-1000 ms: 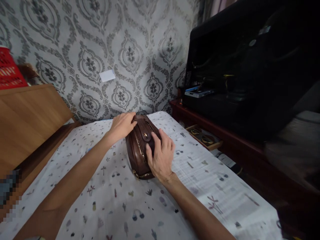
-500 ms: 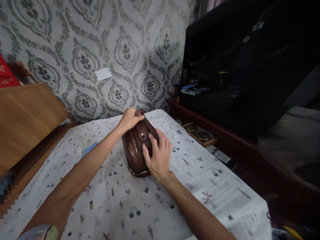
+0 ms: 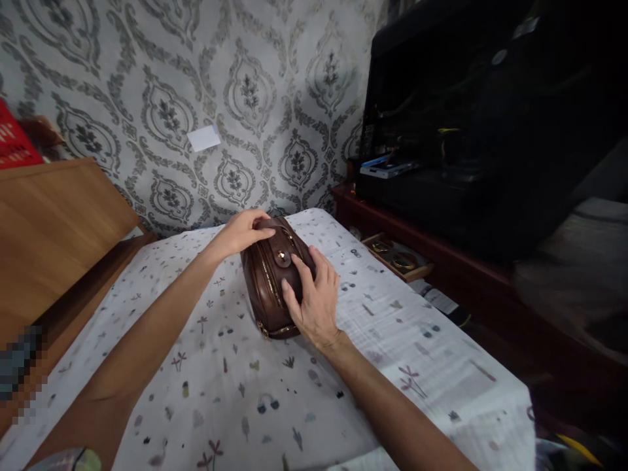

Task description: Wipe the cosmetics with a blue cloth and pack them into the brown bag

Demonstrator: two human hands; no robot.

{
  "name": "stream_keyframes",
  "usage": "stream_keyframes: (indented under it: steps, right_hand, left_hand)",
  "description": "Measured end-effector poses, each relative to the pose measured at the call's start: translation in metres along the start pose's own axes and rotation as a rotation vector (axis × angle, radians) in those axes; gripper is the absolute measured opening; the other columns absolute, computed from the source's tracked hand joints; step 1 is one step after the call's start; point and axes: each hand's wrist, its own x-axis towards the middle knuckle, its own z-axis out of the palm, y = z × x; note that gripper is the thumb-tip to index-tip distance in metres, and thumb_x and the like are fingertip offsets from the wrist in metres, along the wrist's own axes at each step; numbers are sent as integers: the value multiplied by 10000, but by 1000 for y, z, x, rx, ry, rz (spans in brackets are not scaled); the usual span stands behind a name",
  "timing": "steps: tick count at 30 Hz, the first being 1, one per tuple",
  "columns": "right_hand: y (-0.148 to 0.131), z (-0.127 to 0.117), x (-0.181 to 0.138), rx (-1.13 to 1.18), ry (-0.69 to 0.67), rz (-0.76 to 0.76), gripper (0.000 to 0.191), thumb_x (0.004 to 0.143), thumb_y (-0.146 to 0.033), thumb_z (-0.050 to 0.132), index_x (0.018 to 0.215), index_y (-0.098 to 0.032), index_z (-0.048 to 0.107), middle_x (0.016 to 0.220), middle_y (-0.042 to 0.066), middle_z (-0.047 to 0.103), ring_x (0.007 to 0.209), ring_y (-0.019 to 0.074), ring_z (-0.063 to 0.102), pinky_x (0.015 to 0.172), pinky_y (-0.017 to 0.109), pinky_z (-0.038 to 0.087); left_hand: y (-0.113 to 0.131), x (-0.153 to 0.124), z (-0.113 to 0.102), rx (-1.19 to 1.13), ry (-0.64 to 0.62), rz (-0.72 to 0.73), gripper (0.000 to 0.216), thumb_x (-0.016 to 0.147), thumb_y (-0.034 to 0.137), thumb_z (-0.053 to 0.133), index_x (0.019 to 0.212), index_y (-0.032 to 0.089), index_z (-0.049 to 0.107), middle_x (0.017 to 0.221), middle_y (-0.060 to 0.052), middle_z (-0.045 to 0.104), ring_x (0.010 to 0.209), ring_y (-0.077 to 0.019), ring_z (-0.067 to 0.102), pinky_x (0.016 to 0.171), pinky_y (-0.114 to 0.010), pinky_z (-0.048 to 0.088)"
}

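A dark brown leather bag (image 3: 255,284) with gold zippers and a small gold fitting on its strap rests on a white patterned bedsheet (image 3: 235,392). At its far upper end, my left hand (image 3: 243,232) grips the bag, thumb on top near the strap and fingers behind. My right hand (image 3: 316,294) lies against the bag's right side, fingers spread and touching the leather, with the thumb apart from the index finger. Part of the bag's right side is hidden under this hand.
Beyond the bed stands a patterned wall (image 3: 245,91) with a white card (image 3: 204,138) on it. To the right, a black television (image 3: 471,131) sits on a dark red cabinet, and an open wooden drawer (image 3: 417,271) holds round items. A wooden headboard (image 3: 59,216) rises at the left.
My left hand has slid slightly left and down along the bag's upper end, and the strap there lies flatter. My right hand stays on the bag's side. The view has shifted a little.
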Motion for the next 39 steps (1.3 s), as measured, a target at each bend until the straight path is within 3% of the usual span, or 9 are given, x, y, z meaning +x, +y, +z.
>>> stream_keyframes:
  steps: [8,18,22,25,29,35,39]
  right_hand:
    - [0,0,-2,32,16,-25,446,992,-398,508,1365,-159,553,1506,220,412,1378,366,422,1086,543,409]
    - [4,4,-5,72,31,-23,421,1015,-371,466,1407,-226,513,1525,182,403,1396,358,420,1081,571,421]
    - [3,3,-5,212,63,59,394,1034,-340,432,1402,-220,506,1503,176,432,1387,319,442,1114,563,413]
    - [5,4,-4,389,112,225,374,1050,-326,393,1390,-204,493,1432,165,495,1369,273,471,1147,539,404]
    - [8,8,-4,509,112,391,446,1017,-429,477,1395,-192,465,1366,152,551,1303,273,528,1129,537,431]
    - [9,9,-5,446,56,372,511,1008,-476,489,1423,-180,450,1347,165,560,1278,289,535,1115,547,435]
    - [8,9,-6,324,49,327,502,1029,-463,443,1464,-213,433,1404,169,511,1333,303,485,1119,575,416]
  left_hand:
    - [0,-23,-5,416,151,-108,142,803,276,641,693,190,613,675,-3,588,685,-188,532,652,-302,332]
    - [14,-41,-3,338,52,-104,237,846,301,588,651,201,498,594,28,494,589,-157,475,583,-295,292]
    - [21,-43,-4,375,31,-117,213,867,302,583,689,200,527,634,20,537,615,-167,509,581,-299,300]
    - [27,-40,-1,438,79,-77,90,889,261,575,860,191,625,808,-15,660,717,-194,577,617,-305,339]
    - [32,-31,12,352,97,36,232,871,235,647,1101,206,669,1019,-32,734,896,-219,653,766,-311,441]
    - [38,-19,33,421,109,92,163,908,283,640,1021,201,723,1065,-61,735,1019,-257,653,884,-346,467]
    - [40,-12,39,425,152,57,144,923,283,621,905,183,722,904,-54,724,881,-238,633,792,-328,437]
